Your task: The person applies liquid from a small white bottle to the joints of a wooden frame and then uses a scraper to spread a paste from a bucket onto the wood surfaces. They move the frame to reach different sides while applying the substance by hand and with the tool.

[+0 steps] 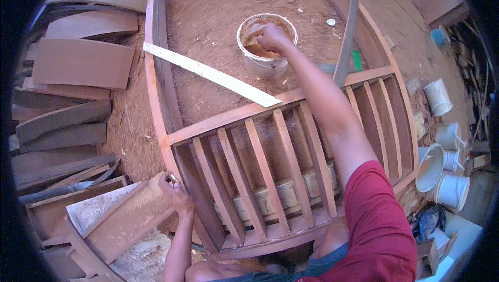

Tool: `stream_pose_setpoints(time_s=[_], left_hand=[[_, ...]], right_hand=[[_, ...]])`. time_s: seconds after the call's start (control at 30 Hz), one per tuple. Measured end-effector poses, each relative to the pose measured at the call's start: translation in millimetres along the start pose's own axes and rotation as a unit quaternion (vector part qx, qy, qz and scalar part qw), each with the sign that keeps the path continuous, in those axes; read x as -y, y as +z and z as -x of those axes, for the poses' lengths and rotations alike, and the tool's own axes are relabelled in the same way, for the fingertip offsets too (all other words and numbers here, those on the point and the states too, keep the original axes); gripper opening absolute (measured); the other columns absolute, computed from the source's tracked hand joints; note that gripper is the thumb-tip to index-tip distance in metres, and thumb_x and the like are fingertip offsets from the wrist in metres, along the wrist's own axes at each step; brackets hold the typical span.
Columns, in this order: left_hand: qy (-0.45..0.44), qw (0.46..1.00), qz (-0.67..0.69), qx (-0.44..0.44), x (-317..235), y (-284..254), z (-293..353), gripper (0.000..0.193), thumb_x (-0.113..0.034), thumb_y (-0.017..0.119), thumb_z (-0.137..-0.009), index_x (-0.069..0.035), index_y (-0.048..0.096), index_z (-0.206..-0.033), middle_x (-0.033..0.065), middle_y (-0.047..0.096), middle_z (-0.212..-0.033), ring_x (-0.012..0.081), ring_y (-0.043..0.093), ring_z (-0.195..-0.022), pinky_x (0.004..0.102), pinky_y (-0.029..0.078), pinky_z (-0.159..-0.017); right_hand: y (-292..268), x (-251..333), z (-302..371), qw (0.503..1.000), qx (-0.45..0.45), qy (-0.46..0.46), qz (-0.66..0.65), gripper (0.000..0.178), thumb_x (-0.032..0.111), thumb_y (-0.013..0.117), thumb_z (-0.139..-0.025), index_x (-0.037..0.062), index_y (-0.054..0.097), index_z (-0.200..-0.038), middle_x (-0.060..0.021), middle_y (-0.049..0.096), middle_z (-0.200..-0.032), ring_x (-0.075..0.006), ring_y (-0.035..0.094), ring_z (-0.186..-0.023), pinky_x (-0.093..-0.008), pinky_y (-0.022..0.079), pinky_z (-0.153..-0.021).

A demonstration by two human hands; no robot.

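My right arm stretches forward over a slatted wooden frame. At its end, my right hand is closed and dips into a white bucket holding reddish-brown paste. A pale flat edge shows beside the fingers, but what they grip is mostly hidden. My left hand rests against the frame's left rail, its fingers bent together around a small pale thing too small to name. Slats run between the frame's two crossbars, in front of my knees.
A whitish strip and a dark board lean on the far crossbar. Curved wooden panels are stacked at left, beside a drawer-like wooden piece. White buckets stand at right. Brown dirt covers the ground.
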State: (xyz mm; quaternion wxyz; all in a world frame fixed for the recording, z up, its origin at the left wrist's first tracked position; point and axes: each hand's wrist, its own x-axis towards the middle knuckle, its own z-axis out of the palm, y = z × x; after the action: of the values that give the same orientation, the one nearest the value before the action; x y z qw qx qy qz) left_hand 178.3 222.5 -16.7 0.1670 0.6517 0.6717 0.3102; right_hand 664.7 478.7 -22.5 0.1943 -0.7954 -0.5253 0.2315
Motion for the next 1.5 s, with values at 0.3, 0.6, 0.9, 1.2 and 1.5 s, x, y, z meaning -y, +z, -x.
stream_pose_setpoints(time_s=[0.3, 0.6, 0.9, 1.2, 1.5], left_hand=[[-0.005, 1.0, 0.009, 0.0, 6, -7, 3, 0.047, -0.028, 0.039, -0.091, 0.005, 0.047, -0.123, 0.0206, 0.05, -0.117, 0.0335, 0.048, -0.111, 0.0424, 0.035, -0.101], [0.069, 0.998, 0.001, -0.004, 31, 12, -3, 0.042, -0.029, 0.043, -0.096, 0.003, 0.048, -0.122, 0.0193, 0.05, -0.116, 0.0329, 0.049, -0.109, 0.042, 0.037, -0.099], [0.235, 0.959, -0.149, -0.063, 154, -6, -44, 0.035, -0.019, 0.043, -0.101, 0.007, 0.052, -0.122, 0.0246, 0.057, -0.118, 0.0373, 0.055, -0.11, 0.046, 0.044, -0.096], [0.279, 0.954, -0.062, 0.092, -22, -6, -28, 0.051, -0.03, 0.041, -0.1, 0.007, 0.044, -0.135, 0.0245, 0.048, -0.131, 0.0336, 0.049, -0.12, 0.0449, 0.038, -0.104], [0.302, 0.923, 0.021, 0.238, -122, 5, 58, 0.046, -0.025, 0.043, -0.099, 0.003, 0.045, -0.136, 0.018, 0.048, -0.136, 0.0314, 0.041, -0.131, 0.0422, 0.028, -0.111]], right_hand=[[-34, -3, 29, 0.962, 0.056, 0.094, -0.252, 0.025, 0.021, 0.063, -0.087, -0.0005, 0.069, -0.099, -0.0074, 0.068, -0.074, -0.0139, 0.061, -0.055, -0.03, 0.046, -0.045], [-101, -40, 160, 0.83, 0.043, -0.028, -0.556, 0.035, 0.02, 0.055, -0.096, 0.0038, 0.055, -0.128, -0.0101, 0.069, -0.096, -0.0207, 0.069, -0.082, -0.0326, 0.06, -0.074], [-151, -126, 434, 0.695, -0.108, -0.076, -0.707, 0.034, 0.011, 0.044, -0.092, 0.0006, 0.046, -0.124, -0.0164, 0.065, -0.094, -0.0203, 0.065, -0.078, -0.0331, 0.057, -0.067], [-201, -297, 696, 0.752, -0.428, 0.204, -0.458, 0.032, 0.017, 0.049, -0.1, 0.0037, 0.051, -0.129, -0.0096, 0.066, -0.092, -0.0125, 0.061, -0.069, -0.0287, 0.053, -0.061], [-180, -270, 712, 0.689, -0.447, 0.119, -0.558, 0.025, 0.012, 0.05, -0.096, 0.0024, 0.051, -0.119, -0.01, 0.063, -0.083, -0.0175, 0.062, -0.067, -0.0324, 0.055, -0.06]])
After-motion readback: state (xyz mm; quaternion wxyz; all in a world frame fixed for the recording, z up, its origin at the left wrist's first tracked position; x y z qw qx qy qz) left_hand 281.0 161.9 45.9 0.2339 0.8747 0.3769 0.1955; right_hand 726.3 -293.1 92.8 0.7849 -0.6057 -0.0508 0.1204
